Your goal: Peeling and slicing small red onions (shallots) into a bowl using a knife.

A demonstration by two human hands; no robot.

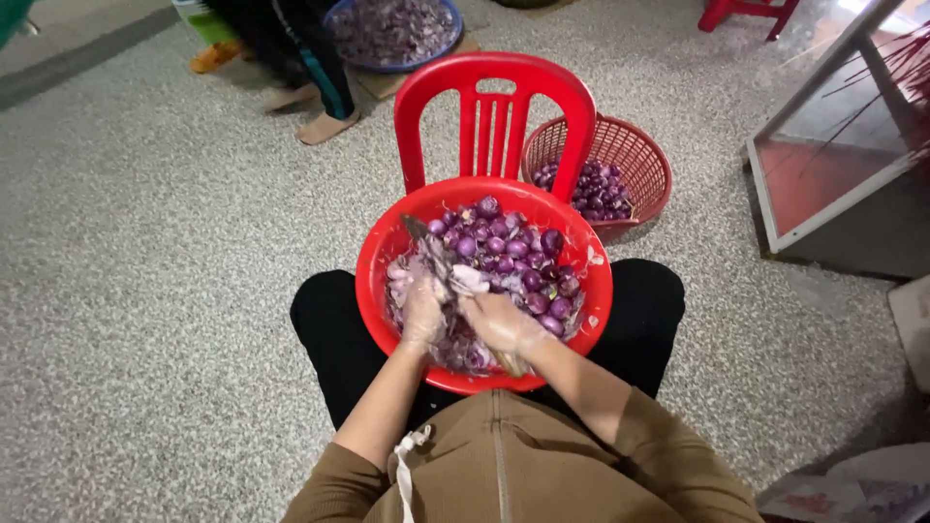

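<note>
At frame centre, a round glossy red plastic basin (pixel 383 254) holds smooth purple shallots (pixel 513 247) and papery peelings. The gloved left hand (pixel 423 312) grips one shallot (pixel 469 278). The gloved right hand (pixel 501 324) clasps a knife handle (pixel 511 363).

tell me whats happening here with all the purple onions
A seated person works over a red basin on their lap, full of small purple onions and loose skins. Both hands wear thin clear gloves. The left hand holds a knife with its blade pointing away, and the right hand grips an onion beside it. A red plastic chair stands just ahead, with a red basket of more onions next to it.
</note>
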